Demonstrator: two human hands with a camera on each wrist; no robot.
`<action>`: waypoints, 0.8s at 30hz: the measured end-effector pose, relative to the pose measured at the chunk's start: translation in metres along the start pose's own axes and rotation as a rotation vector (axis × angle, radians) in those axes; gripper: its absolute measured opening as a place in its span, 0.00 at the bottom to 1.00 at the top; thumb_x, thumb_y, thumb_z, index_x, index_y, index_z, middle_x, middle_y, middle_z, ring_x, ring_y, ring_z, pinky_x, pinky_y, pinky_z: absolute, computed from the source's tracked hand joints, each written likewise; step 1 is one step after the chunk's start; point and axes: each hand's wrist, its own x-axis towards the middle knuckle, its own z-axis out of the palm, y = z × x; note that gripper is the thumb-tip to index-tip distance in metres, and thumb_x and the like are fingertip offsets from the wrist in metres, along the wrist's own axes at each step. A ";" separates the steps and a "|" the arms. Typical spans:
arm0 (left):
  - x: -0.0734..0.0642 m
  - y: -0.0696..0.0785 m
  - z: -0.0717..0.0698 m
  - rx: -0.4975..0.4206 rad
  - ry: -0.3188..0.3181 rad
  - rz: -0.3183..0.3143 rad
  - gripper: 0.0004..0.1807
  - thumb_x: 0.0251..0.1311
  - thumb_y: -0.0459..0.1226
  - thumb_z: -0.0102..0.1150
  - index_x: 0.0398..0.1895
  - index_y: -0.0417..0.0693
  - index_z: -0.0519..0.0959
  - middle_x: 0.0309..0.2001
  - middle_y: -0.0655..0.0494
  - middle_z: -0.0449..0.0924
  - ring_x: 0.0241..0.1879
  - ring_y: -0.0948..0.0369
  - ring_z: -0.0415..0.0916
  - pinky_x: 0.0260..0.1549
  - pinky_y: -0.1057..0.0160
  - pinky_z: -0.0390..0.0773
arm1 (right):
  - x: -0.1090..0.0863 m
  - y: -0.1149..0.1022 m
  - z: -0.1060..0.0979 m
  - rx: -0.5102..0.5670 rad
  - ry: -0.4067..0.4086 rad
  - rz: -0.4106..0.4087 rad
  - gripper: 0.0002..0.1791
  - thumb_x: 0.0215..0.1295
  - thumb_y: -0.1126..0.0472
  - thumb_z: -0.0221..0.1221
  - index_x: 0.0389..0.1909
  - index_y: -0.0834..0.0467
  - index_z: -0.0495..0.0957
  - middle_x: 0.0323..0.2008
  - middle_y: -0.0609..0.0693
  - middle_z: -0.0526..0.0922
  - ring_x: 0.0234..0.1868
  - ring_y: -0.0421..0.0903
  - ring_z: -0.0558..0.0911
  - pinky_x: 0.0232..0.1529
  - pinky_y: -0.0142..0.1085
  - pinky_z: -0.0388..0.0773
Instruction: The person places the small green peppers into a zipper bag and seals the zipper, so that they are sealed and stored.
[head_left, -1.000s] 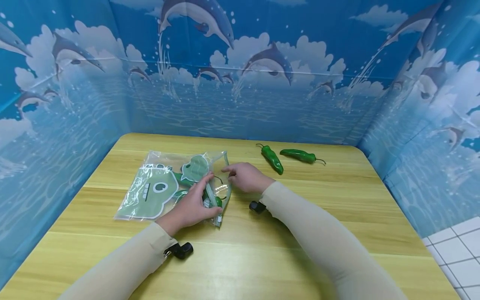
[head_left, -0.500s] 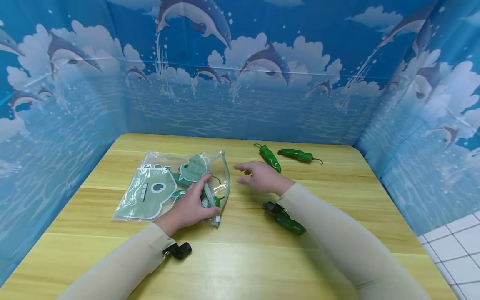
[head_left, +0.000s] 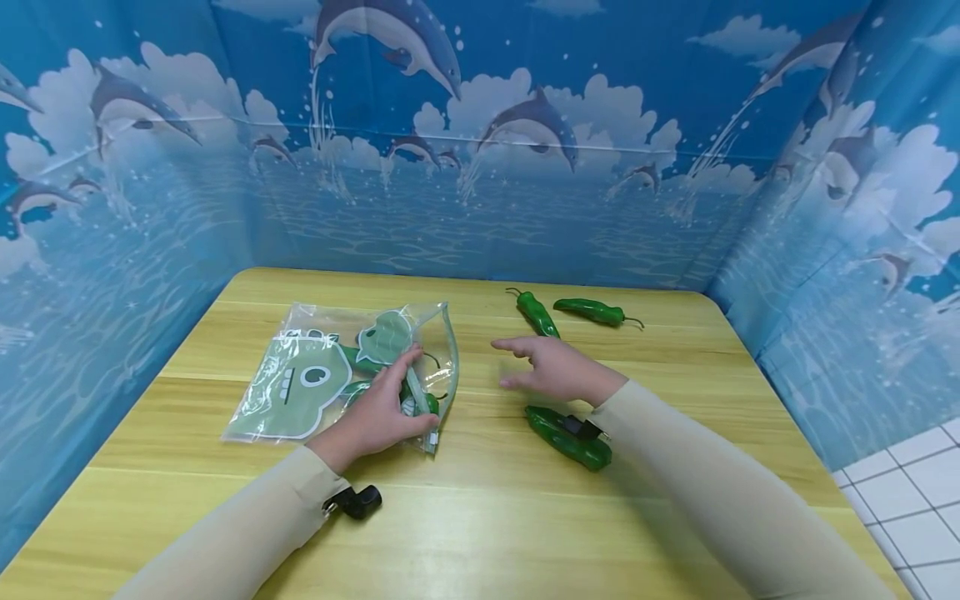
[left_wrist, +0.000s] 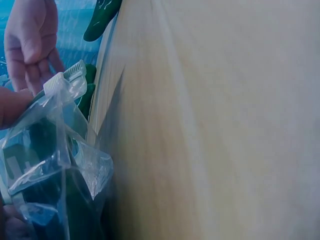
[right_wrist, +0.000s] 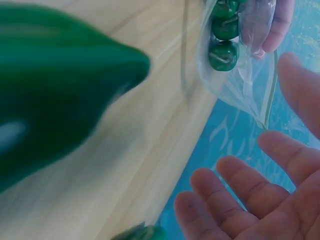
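A clear zip bag [head_left: 281, 400] with green cartoon dinosaur prints lies on the table, its mouth facing right. My left hand [head_left: 373, 421] lies over the mouth end, holding the bag's upper lip with thumb and fingers spread apart. Several green peppers [right_wrist: 224, 55] show inside, stems toward the opening. The white zip slider [left_wrist: 60, 81] sits near my left thumb in the left wrist view. My right hand [head_left: 562, 368] hovers right of the bag with fingers extended and holds nothing. Below its wrist lies a green chili pepper [head_left: 555, 433], partly covered by the wrist camera.
Two more green chili peppers, one slanted [head_left: 532, 310] and one lying sideways [head_left: 592, 311], rest near the table's back edge. A blue dolphin-print curtain [head_left: 480, 217] stands behind and along both sides of the wooden table [head_left: 465, 533].
My right hand has drawn back to the right, away from the bag's mouth, uncovering the chili pepper near its wrist. The left hand and the bag stay in place.
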 end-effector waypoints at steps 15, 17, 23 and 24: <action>-0.001 0.000 0.000 -0.008 0.007 0.015 0.60 0.55 0.50 0.77 0.86 0.53 0.50 0.85 0.47 0.51 0.80 0.41 0.57 0.72 0.33 0.67 | -0.060 0.035 0.003 0.035 -0.163 0.063 0.51 0.63 0.46 0.74 0.83 0.50 0.60 0.79 0.59 0.65 0.78 0.62 0.67 0.73 0.61 0.69; -0.001 -0.001 0.000 -0.012 0.007 0.012 0.60 0.55 0.50 0.77 0.86 0.54 0.50 0.84 0.47 0.52 0.80 0.41 0.57 0.72 0.33 0.67 | -0.066 0.040 0.005 0.035 -0.180 0.062 0.53 0.61 0.46 0.75 0.83 0.50 0.59 0.78 0.59 0.66 0.76 0.61 0.69 0.72 0.60 0.70; -0.001 -0.001 0.000 -0.013 0.019 0.024 0.60 0.55 0.50 0.76 0.86 0.53 0.50 0.84 0.45 0.53 0.80 0.42 0.57 0.73 0.35 0.66 | -0.078 0.049 0.008 0.011 -0.208 0.046 0.56 0.58 0.46 0.77 0.83 0.51 0.58 0.69 0.56 0.72 0.65 0.53 0.76 0.64 0.54 0.75; -0.001 -0.002 0.000 -0.012 0.020 0.026 0.60 0.55 0.50 0.76 0.86 0.52 0.50 0.84 0.44 0.53 0.80 0.41 0.57 0.73 0.35 0.66 | -0.080 0.050 0.008 0.007 -0.209 0.042 0.56 0.57 0.47 0.77 0.83 0.51 0.59 0.67 0.56 0.73 0.63 0.52 0.76 0.63 0.53 0.75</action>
